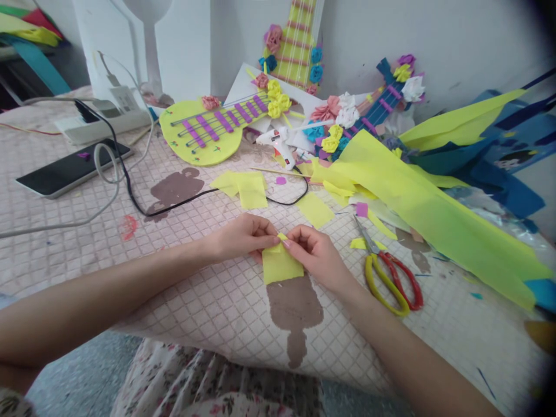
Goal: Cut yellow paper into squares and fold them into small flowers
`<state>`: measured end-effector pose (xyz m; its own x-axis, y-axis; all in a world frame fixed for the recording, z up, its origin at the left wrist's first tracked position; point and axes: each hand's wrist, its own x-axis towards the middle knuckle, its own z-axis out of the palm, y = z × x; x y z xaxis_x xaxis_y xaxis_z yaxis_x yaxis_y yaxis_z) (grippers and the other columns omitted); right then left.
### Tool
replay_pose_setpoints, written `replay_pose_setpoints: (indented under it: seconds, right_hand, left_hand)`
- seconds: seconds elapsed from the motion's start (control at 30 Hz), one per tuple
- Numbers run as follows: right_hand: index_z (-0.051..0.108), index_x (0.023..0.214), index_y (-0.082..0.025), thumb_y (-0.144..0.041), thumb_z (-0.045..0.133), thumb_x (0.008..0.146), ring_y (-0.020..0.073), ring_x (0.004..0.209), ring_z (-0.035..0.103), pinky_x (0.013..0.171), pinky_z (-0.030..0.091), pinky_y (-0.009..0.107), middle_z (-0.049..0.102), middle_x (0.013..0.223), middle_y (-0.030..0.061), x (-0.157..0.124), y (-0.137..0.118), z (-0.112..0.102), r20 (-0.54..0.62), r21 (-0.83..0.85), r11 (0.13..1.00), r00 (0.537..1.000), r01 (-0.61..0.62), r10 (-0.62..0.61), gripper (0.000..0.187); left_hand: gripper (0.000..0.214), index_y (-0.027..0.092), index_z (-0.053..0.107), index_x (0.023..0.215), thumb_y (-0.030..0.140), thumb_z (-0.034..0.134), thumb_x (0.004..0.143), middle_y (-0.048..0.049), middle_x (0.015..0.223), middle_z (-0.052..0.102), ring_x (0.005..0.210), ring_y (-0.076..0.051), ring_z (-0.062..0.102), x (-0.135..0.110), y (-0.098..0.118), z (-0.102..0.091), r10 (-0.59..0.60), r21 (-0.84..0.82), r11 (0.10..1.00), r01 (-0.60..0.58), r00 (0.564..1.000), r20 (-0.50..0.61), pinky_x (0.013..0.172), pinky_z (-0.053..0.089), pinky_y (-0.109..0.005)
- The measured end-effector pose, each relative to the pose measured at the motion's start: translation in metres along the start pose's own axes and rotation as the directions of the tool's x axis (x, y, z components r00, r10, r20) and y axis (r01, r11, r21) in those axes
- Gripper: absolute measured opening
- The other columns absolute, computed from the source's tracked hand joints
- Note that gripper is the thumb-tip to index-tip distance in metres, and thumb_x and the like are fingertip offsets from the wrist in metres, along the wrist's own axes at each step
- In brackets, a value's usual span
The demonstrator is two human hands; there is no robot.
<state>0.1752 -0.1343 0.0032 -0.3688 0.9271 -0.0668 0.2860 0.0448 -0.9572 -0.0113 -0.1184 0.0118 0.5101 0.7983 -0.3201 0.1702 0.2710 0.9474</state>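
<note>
Both hands pinch the top edge of one small yellow paper square (283,267) near the front of the table. My left hand (247,236) grips its upper left part between thumb and finger. From the other side, my right hand (316,252) has its thumb and fingers closed on the upper right. The paper's top edge looks folded over, and its lower part hangs flat. Another yellow square (316,209) lies just beyond my hands, and more yellow paper pieces (252,190) overlap farther back. Scissors (386,269) with one yellow and one red handle rest to the right.
A glue gun (278,146) stands behind the paper, its black cord (174,207) crossing the table. Decorated paper guitars (204,136) lean at the back. A phone (72,168) and power strip (102,126) lie left; a long yellow sheet (434,208) spreads right.
</note>
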Motion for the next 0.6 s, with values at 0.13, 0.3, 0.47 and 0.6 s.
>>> replay_pose_setpoints:
  seconds: [0.13, 0.3, 0.47, 0.6]
  right_hand:
    - [0.050, 0.072, -0.020, -0.040, 0.059, 0.079, 0.0103, 0.058, 0.043, 0.051, 0.035, 0.024, 0.048, 0.066, -0.0021, -0.0002, 0.0006, -0.0002, 0.002, 0.004, 1.000, 1.000, 0.002, -0.002, 0.023]
    - [0.050, 0.072, -0.020, -0.038, 0.059, 0.079, 0.0102, 0.058, 0.042, 0.052, 0.035, 0.024, 0.047, 0.065, -0.0026, -0.0007, 0.0012, -0.0006, 0.004, 0.017, 1.000, 1.000, -0.008, 0.008, 0.022]
    - [0.050, 0.072, -0.020, -0.039, 0.059, 0.079, 0.0103, 0.057, 0.042, 0.050, 0.034, 0.024, 0.047, 0.065, -0.0026, -0.0005, 0.0011, -0.0002, 0.007, 0.008, 1.000, 1.000, -0.013, 0.013, 0.022]
    - [0.051, 0.073, -0.020, -0.039, 0.058, 0.080, 0.0099, 0.055, 0.041, 0.049, 0.034, 0.024, 0.047, 0.064, -0.0029, 0.0000, 0.0019, -0.0003, 0.010, 0.004, 1.000, 1.000, -0.023, 0.023, 0.022]
  left_hand:
    - [0.017, 0.012, 0.059, 0.075, 0.029, 0.063, 0.076, 0.0007, 0.065, 0.062, 0.057, -0.009, 0.059, 0.0001, -0.0002, 0.0010, -0.016, -0.028, 0.999, 0.016, 1.000, -0.004, 0.054, 0.050, -0.020]
    - [0.018, 0.012, 0.058, 0.075, 0.029, 0.064, 0.076, 0.0015, 0.064, 0.061, 0.056, -0.008, 0.058, 0.0006, 0.0000, 0.0018, -0.030, -0.044, 0.999, 0.030, 0.999, -0.014, 0.054, 0.049, -0.020]
    - [0.020, 0.012, 0.058, 0.074, 0.032, 0.062, 0.077, 0.0020, 0.063, 0.059, 0.055, -0.007, 0.056, 0.0001, 0.0000, 0.0025, -0.029, -0.045, 0.999, 0.027, 0.999, -0.027, 0.052, 0.047, -0.019]
    - [0.021, 0.013, 0.058, 0.073, 0.032, 0.063, 0.077, 0.0024, 0.062, 0.058, 0.053, -0.007, 0.055, 0.0001, -0.0002, 0.0023, -0.024, -0.043, 0.999, 0.023, 0.999, -0.029, 0.052, 0.047, -0.018]
